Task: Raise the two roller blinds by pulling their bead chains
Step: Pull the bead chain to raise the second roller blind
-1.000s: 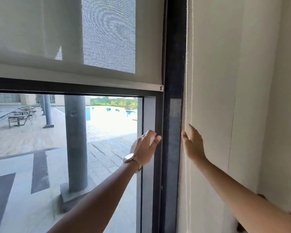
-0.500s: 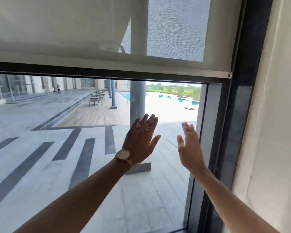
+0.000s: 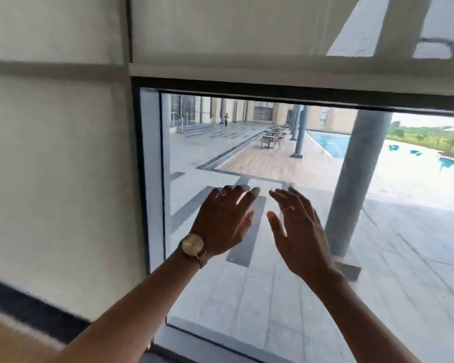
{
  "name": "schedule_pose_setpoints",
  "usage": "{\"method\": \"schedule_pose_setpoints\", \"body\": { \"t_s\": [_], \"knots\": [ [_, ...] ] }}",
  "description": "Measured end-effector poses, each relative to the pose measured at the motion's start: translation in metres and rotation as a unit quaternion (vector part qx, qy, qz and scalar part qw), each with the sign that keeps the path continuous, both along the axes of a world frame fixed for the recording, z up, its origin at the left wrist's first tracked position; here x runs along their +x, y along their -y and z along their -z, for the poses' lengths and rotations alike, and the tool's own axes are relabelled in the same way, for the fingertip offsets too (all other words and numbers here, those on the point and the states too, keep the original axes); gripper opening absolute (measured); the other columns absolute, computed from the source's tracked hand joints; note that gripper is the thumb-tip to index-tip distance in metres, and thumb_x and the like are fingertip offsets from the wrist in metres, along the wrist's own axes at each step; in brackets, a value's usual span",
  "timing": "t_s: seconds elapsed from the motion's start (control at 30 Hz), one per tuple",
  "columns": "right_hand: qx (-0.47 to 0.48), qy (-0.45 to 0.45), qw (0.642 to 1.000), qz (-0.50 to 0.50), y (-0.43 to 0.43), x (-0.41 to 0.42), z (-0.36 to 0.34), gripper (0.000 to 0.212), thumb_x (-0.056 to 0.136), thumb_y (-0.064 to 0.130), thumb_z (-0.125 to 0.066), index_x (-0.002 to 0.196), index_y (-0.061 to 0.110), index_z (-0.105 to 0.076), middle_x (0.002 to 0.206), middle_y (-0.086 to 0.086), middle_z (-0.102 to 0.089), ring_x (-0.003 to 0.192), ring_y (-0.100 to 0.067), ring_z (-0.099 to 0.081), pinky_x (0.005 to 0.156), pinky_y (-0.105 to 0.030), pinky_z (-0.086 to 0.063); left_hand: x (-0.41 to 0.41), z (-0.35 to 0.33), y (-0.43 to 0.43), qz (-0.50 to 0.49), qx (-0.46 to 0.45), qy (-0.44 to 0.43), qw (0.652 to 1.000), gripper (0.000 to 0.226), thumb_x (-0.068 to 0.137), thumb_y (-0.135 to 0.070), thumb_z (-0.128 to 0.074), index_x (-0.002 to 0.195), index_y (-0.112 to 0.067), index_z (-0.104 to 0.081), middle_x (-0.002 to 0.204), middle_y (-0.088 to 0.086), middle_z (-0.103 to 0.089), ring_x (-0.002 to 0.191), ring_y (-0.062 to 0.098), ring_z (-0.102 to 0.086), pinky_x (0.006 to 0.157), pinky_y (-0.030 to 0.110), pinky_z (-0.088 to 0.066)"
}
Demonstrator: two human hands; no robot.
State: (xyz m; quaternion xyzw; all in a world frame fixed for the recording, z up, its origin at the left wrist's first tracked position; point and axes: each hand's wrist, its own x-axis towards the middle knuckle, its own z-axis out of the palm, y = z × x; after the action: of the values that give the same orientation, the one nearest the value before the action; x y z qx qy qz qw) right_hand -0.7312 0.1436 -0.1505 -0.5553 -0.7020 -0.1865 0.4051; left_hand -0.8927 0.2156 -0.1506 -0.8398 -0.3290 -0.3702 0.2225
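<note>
A pale roller blind (image 3: 247, 35) hangs partly raised over the window; its bottom bar (image 3: 273, 76) runs across the upper part of the view. A second pale blind (image 3: 55, 153) covers the pane to the left, down almost to the floor. No bead chain shows in this view. My left hand (image 3: 223, 221), with a gold watch and a ring, is held up in front of the glass with its fingers spread. My right hand (image 3: 296, 231), also ringed, is raised beside it, fingers apart. Neither hand holds anything.
A dark window frame post (image 3: 142, 179) separates the two panes. Behind the glass (image 3: 378, 258) lie a paved terrace, a grey column, benches and a pool. A dark skirting strip (image 3: 24, 305) and wooden floor (image 3: 8, 341) sit at lower left.
The view has swung left, away from the right wall and its chain. Both hands left the right frame edge and now hover together in front of the glass, near the left post.
</note>
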Motion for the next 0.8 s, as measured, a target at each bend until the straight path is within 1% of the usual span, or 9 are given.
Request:
{"method": "schedule_pose_setpoints", "body": {
  "t_s": [0.1, 0.17, 0.23, 0.3, 0.37, 0.47, 0.67, 0.73, 0.8],
  "knots": [
    [-0.060, -0.087, 0.991, -0.082, -0.049, -0.089, 0.019, 0.030, 0.097, 0.029, -0.041, 0.122, 0.023, -0.057, 0.122, 0.003, -0.065, 0.113, -0.016, -0.057, 0.090, -0.031, -0.048, -0.090, 0.013, -0.029, -0.048, -0.085, 0.042, 0.994, 0.034, 0.095, -0.034, -0.039, 0.124, -0.022, -0.052, 0.105, -0.001, -0.071, 0.093, 0.024, -0.064, 0.082, 0.038, -0.046],
    [-0.114, -0.185, 0.966, -0.142, -0.084, -0.155, 0.039, 0.022, 0.097, 0.029, -0.040, 0.101, 0.029, -0.061, 0.116, 0.014, -0.066, 0.097, -0.012, -0.065, 0.079, -0.031, -0.051, -0.155, 0.022, -0.050, -0.071, -0.179, 0.106, 0.975, 0.026, 0.095, -0.040, -0.041, 0.114, -0.028, -0.055, 0.094, -0.006, -0.073, 0.085, 0.018, -0.067, 0.079, 0.032, -0.046],
    [-0.161, -0.235, 0.939, -0.191, -0.114, -0.217, 0.060, 0.019, 0.095, 0.024, -0.045, 0.092, 0.033, -0.061, 0.106, 0.018, -0.068, 0.086, -0.010, -0.067, 0.073, -0.035, -0.052, -0.211, 0.033, -0.067, -0.095, -0.229, 0.148, 0.957, 0.025, 0.093, -0.048, -0.040, 0.105, -0.032, -0.054, 0.088, -0.009, -0.073, 0.076, 0.012, -0.067, 0.067, 0.025, -0.046],
    [-0.203, -0.255, 0.916, -0.234, -0.143, -0.276, 0.079, 0.020, 0.093, 0.019, -0.048, 0.097, 0.032, -0.062, 0.092, 0.016, -0.071, 0.084, -0.009, -0.067, 0.074, -0.040, -0.055, -0.268, 0.043, -0.085, -0.127, -0.241, 0.148, 0.951, 0.027, 0.091, -0.053, -0.039, 0.100, -0.033, -0.053, 0.086, -0.012, -0.072, 0.071, 0.008, -0.065, 0.060, 0.023, -0.047],
    [-0.242, -0.275, 0.891, -0.267, -0.173, -0.324, 0.088, 0.025, 0.094, 0.017, -0.047, 0.102, 0.035, -0.062, 0.086, 0.013, -0.072, 0.084, -0.006, -0.067, 0.075, -0.042, -0.056, -0.320, 0.049, -0.105, -0.156, -0.253, 0.158, 0.942, 0.027, 0.090, -0.054, -0.040, 0.097, -0.032, -0.054, 0.083, -0.015, -0.072, 0.070, 0.004, -0.065, 0.061, 0.025, -0.051],
    [-0.260, -0.304, 0.863, -0.309, -0.222, -0.384, 0.089, 0.021, 0.096, 0.025, -0.045, 0.101, 0.034, -0.064, 0.084, 0.008, -0.072, 0.078, -0.005, -0.067, 0.071, -0.041, -0.058, -0.389, 0.056, -0.142, -0.170, -0.279, 0.229, 0.917, 0.025, 0.090, -0.051, -0.044, 0.091, -0.030, -0.058, 0.074, -0.016, -0.072, 0.065, -0.001, -0.065, 0.063, 0.030, -0.055],
    [-0.284, -0.397, 0.793, -0.364, -0.335, -0.488, 0.080, 0.023, 0.097, 0.032, -0.044, 0.098, 0.025, -0.066, 0.084, 0.000, -0.075, 0.077, -0.011, -0.070, 0.062, -0.032, -0.056, -0.489, 0.072, -0.230, -0.137, -0.288, 0.367, 0.874, 0.029, 0.090, -0.048, -0.047, 0.088, -0.023, -0.063, 0.071, -0.006, -0.074, 0.062, 0.009, -0.069, 0.062, 0.041, -0.058],
    [-0.293, -0.420, 0.770, -0.381, -0.376, -0.527, 0.077, 0.024, 0.097, 0.030, -0.043, 0.098, 0.022, -0.067, 0.085, -0.003, -0.075, 0.078, -0.015, -0.071, 0.062, -0.032, -0.054, -0.521, 0.075, -0.265, -0.123, -0.287, 0.407, 0.858, 0.027, 0.091, -0.043, -0.051, 0.090, -0.019, -0.064, 0.071, -0.002, -0.074, 0.061, 0.013, -0.070, 0.060, 0.039, -0.058],
    [-0.306, -0.420, 0.754, -0.402, -0.416, -0.569, 0.077, 0.025, 0.098, 0.027, -0.043, 0.099, 0.021, -0.067, 0.087, -0.005, -0.075, 0.079, -0.016, -0.072, 0.063, -0.031, -0.055, -0.557, 0.076, -0.300, -0.124, -0.284, 0.436, 0.845, 0.024, 0.092, -0.036, -0.053, 0.092, -0.016, -0.065, 0.073, 0.001, -0.075, 0.060, 0.015, -0.070, 0.055, 0.028, -0.054]
  ]
}}
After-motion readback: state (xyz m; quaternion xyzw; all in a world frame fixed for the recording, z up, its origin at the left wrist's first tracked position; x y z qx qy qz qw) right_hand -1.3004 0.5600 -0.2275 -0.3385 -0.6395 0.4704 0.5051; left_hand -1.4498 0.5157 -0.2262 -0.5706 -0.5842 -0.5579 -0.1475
